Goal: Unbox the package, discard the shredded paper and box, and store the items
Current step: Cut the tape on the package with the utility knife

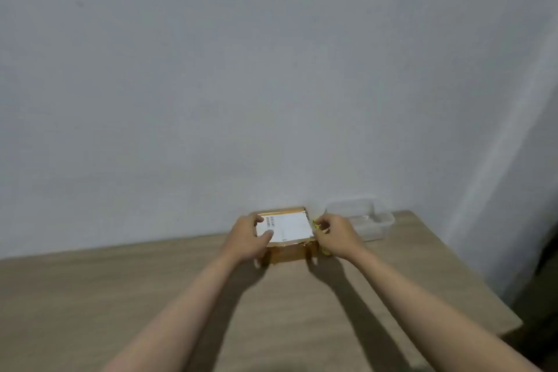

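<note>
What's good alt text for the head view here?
A person's left hand grips a closed cardboard box with a white shipping label, while the right hand holds something small and yellow at its right edge. The box sits on a wooden table against a pale wall, beside a clear plastic container.

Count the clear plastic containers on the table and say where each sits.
1. The clear plastic container sits at the table's far edge by the wall, right of the cardboard box. Nothing suggests others hidden.

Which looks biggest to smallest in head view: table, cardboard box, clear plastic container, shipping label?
1. table
2. cardboard box
3. clear plastic container, close to the box and farther back, so unsure
4. shipping label
</note>
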